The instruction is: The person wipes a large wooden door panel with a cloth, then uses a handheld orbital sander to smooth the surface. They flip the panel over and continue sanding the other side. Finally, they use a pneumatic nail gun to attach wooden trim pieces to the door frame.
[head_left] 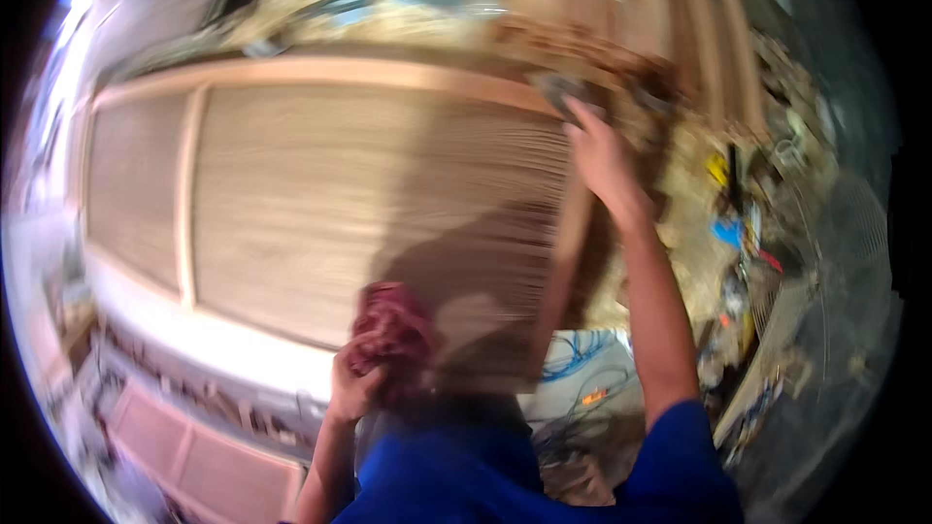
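Observation:
A large wooden door panel [369, 194] with a pale frame lies flat in front of me, its surface ribbed with fine lines. My right hand [600, 160] reaches out to the panel's far right corner and presses a dark grey pad [563, 92] against the frame there. My left hand [357, 383] is held close to my body, shut on a crumpled dark red rag [393, 330] above the panel's near edge. The picture is blurred by motion.
Wooden planks [718, 39] lean or lie at the upper right. Tools and small coloured items [733, 223] clutter the right side. Blue cables [582, 354] lie on a white surface below the panel. Another framed panel [209, 466] lies at lower left.

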`<action>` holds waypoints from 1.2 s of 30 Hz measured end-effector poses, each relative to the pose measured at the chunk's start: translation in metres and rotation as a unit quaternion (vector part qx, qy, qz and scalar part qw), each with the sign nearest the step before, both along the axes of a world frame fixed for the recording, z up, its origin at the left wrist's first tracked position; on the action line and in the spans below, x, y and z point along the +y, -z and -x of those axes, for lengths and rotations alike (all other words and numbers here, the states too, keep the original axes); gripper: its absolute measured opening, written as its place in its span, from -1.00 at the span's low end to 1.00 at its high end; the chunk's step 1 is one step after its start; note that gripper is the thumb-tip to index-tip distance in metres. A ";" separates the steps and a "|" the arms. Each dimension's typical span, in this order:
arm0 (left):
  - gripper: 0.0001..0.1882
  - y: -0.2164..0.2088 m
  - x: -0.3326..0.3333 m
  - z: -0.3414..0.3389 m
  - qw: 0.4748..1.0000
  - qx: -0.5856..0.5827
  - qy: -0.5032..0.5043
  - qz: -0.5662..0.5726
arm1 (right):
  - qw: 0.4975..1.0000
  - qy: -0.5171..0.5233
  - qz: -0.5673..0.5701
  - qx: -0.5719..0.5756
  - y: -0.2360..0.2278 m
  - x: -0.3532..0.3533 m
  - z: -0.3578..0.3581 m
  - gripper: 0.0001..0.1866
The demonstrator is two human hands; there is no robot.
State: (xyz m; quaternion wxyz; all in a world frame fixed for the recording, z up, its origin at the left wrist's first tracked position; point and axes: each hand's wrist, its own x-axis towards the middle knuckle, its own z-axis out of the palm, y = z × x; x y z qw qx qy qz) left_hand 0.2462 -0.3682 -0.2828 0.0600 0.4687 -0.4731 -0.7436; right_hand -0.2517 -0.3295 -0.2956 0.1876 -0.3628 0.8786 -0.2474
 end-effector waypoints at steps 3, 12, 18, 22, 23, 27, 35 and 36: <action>-0.46 -0.031 0.001 -0.085 0.996 0.004 -0.056 -0.071 | 0.989 -0.109 0.043 -0.093 -0.007 0.011 -0.096 -0.48; -0.67 -0.046 0.067 -0.378 0.851 0.060 -0.518 0.069 | 0.870 -0.459 -0.033 -0.176 -0.008 -0.087 -0.439 -0.45; -0.58 -0.040 -0.008 -0.447 0.866 -0.475 -0.033 0.151 | 0.824 -0.555 -0.092 -0.069 0.026 -0.211 -0.602 -0.42; -0.36 0.005 0.006 -0.506 0.919 -0.305 -0.226 0.107 | 0.834 -0.536 -0.120 -0.049 0.027 -0.277 -0.654 -0.40; -0.47 0.016 -0.001 -0.511 0.911 -0.290 -0.257 0.143 | 0.831 -0.533 -0.155 -0.049 0.020 -0.281 -0.660 -0.41; -0.48 0.050 -0.039 -0.537 0.885 -0.016 -0.459 0.073 | 0.835 -0.513 -0.188 -0.061 0.010 -0.288 -0.668 -0.40; -0.46 0.059 -0.151 -0.531 0.896 0.016 -0.443 -0.020 | 0.832 -0.501 -0.233 -0.050 -0.008 -0.298 -0.673 -0.43; -0.46 0.043 -0.183 -0.507 0.874 0.083 -0.477 -0.048 | 0.837 -0.502 -0.212 -0.056 -0.007 -0.298 -0.672 -0.43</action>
